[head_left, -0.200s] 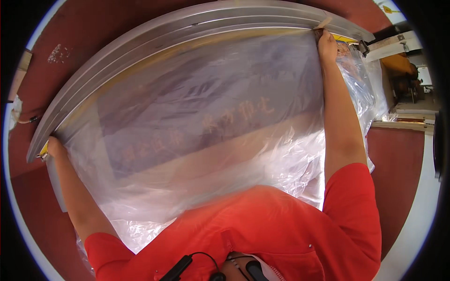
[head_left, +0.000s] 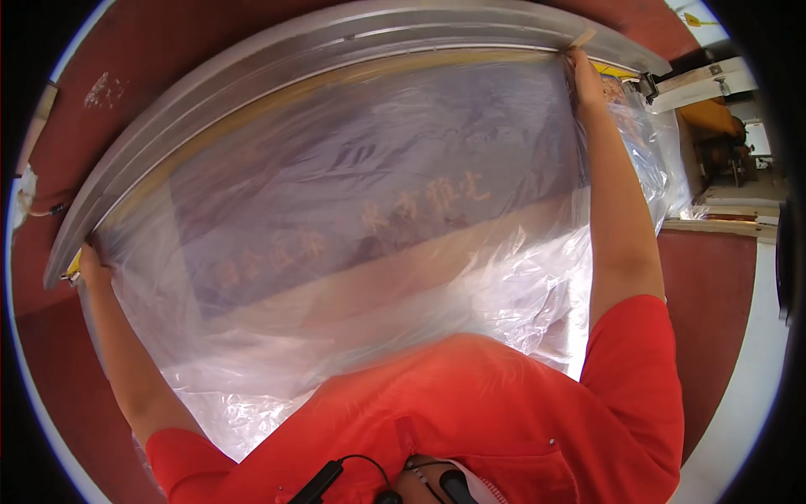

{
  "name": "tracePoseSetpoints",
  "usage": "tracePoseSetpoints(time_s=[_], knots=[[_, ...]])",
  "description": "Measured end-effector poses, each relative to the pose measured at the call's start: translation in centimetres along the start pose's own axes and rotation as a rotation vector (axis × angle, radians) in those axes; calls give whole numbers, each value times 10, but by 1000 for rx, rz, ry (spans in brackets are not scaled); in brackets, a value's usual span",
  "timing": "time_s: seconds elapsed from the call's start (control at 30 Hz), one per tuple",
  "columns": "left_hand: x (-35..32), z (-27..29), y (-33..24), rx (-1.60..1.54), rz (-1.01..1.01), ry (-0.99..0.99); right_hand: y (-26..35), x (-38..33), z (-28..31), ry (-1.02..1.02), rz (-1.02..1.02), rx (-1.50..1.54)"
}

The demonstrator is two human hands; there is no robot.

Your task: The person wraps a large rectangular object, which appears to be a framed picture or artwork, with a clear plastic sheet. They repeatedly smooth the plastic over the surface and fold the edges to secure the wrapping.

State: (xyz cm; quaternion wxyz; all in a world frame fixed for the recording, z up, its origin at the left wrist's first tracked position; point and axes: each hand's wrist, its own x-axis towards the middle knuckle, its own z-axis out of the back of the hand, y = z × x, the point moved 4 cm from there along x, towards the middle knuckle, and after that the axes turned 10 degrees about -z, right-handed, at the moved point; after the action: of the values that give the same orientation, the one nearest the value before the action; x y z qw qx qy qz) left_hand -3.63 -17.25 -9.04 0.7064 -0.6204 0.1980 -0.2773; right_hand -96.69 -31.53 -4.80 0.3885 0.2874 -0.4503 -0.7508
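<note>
1. Clear, crinkled plastic film sheet (head_left: 378, 218): spread wide across the middle of the view, over a long flat dark panel with faint gold characters (head_left: 353, 227) that shows through it; loose folds bunch at 5 o'clock and at 7 o'clock, near the person's red shirt (head_left: 470, 412).

2. Left hand (head_left: 91, 267), at 9 o'clock: closed on the film's far left edge, beside the end of the long grey metal rail (head_left: 277, 63). The fingers are largely hidden, so the exact grip cannot be told.

3. Right hand (head_left: 585, 77), at 1 o'clock: fingers curled and pinching the film's upper right corner against the rail, near a yellow piece (head_left: 617, 70).

4. Handling, as a judgement: the film looks very light, limp and slippery, with no stiffness of its own; it probably sags, clings and wrinkles wherever it is unsupported, and may tear if dragged over the rail's edge.

5. Where to hold, as a judgement: the two far corners, drawn apart, should keep the sheet taut; a grip in mid-sheet would only gather it.

6. Surroundings: dark red floor (head_left: 722, 277) at 3 o'clock; white-framed equipment (head_left: 705, 84) at 2 o'clock.
</note>
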Motion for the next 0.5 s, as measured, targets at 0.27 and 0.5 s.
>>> tracePoseSetpoints(time_s=[0.27, 0.5], knots=[[19, 85, -31, 464, -211, 162, 64, -109, -49, 469, 133, -252], [12, 180, -8, 1683, -639, 323, 49, -167, -98, 743, 116, 52]])
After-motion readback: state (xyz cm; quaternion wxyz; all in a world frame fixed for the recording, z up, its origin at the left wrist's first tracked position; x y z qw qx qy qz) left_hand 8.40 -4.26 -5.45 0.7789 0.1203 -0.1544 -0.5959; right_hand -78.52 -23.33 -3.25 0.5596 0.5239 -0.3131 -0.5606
